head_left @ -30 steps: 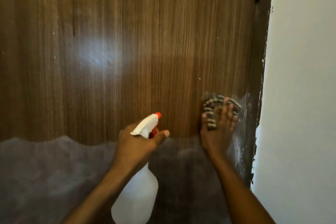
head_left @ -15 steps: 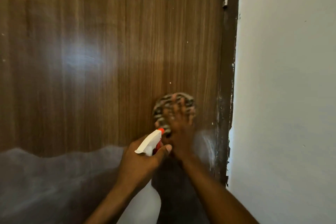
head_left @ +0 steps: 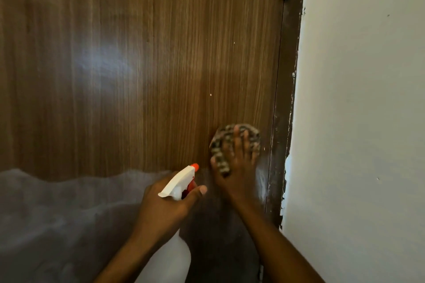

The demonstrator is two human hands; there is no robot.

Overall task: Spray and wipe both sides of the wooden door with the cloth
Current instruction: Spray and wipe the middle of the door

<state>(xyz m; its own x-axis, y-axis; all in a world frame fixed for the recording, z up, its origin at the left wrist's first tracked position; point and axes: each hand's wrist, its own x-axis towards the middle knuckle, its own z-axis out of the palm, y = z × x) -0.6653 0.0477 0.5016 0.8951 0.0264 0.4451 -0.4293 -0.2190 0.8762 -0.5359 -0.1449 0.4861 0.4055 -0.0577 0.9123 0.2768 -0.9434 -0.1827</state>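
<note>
Right hand [head_left: 239, 167] spreads its fingers flat over the bunched, dark-and-pale patterned cloth [head_left: 226, 142], pressing it onto the wooden door [head_left: 161, 76], low down beside the frame [head_left: 282, 122]. Left hand [head_left: 161, 204] is wrapped round the white spray bottle [head_left: 177, 184], orange nozzle towards the door. Glossy brown grain up top, cloudy grey haze below.

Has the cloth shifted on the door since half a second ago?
Yes. The cloth has slid right, toward the dark door frame; the strip of wood between them is narrower than half a second ago.
</note>
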